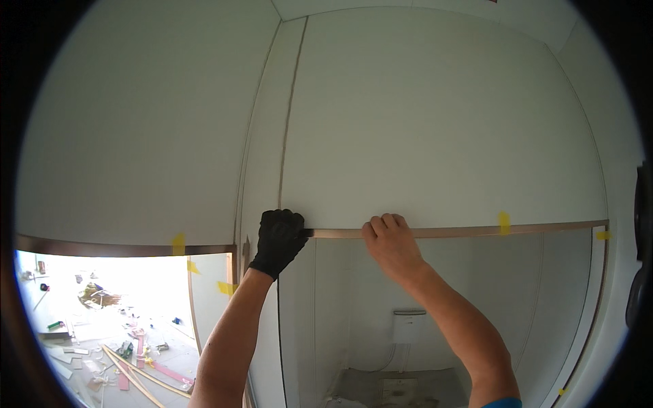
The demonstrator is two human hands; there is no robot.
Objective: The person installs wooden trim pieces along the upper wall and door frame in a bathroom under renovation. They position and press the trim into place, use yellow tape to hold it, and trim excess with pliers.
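A long, thin brown metal trim strip runs across the top of a doorway-like opening, under a pale wall panel. My left hand, in a black glove, is closed at the strip's left end, its knuckles up against the panel. My bare right hand has its fingers curled over the strip's upper edge, a little to the right. The fingertips of both hands are partly hidden. Yellow tape crosses the strip further right.
Left stands a second opening with a dark brown top trim and tape. Beyond it, scraps and wooden strips litter a bright floor. Through the opening ahead are a white box and a grey surface. Dark objects edge the right wall.
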